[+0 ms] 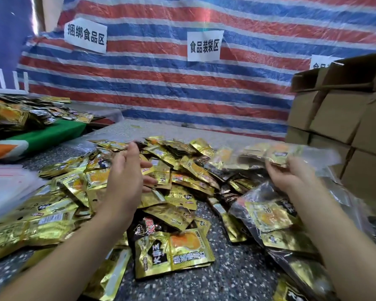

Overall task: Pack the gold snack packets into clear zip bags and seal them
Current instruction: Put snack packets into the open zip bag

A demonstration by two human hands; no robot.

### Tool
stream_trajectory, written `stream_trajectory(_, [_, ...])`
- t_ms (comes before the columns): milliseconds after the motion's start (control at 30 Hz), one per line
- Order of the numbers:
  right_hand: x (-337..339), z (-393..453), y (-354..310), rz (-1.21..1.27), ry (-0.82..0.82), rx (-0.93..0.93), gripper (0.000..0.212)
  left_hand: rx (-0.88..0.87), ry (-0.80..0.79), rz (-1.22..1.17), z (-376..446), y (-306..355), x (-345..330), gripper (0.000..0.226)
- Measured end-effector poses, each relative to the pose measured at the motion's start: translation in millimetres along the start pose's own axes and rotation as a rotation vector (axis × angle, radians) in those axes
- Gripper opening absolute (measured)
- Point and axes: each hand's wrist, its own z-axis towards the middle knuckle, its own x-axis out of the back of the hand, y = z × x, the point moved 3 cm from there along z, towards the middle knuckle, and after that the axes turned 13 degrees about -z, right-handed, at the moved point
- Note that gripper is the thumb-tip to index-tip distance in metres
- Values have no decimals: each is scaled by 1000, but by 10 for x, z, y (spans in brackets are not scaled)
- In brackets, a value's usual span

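A heap of gold snack packets covers the speckled table from the left edge to the centre. My left hand hovers over the heap with its fingers relaxed and spread, holding nothing. My right hand pinches the lower edge of a clear zip bag that holds several gold packets and is lifted above the table at the right. More filled clear bags lie under my right forearm.
Stacked cardboard boxes stand at the right. A striped tarp wall with paper signs backs the table. Empty clear bags lie at the left, and another packet pile rests on a green cloth.
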Motion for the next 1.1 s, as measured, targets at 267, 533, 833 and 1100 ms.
stream_trajectory(267, [103,1,-13,-482,76,-1,20,39,-38,43,0,-57,-2,37])
stream_trajectory(533, [17,-121,-103,-7,62,15,10,39,-80,77,-35,-72,-38,30])
stream_trajectory(833, [-150,-282,21,-238,-35,-3,24,23,-85,120,-31,-92,-44,25])
stream_trajectory(1100, [-229,-326,142,-405,-99,5,47,-85,-146,299,-73,-118,-33,37])
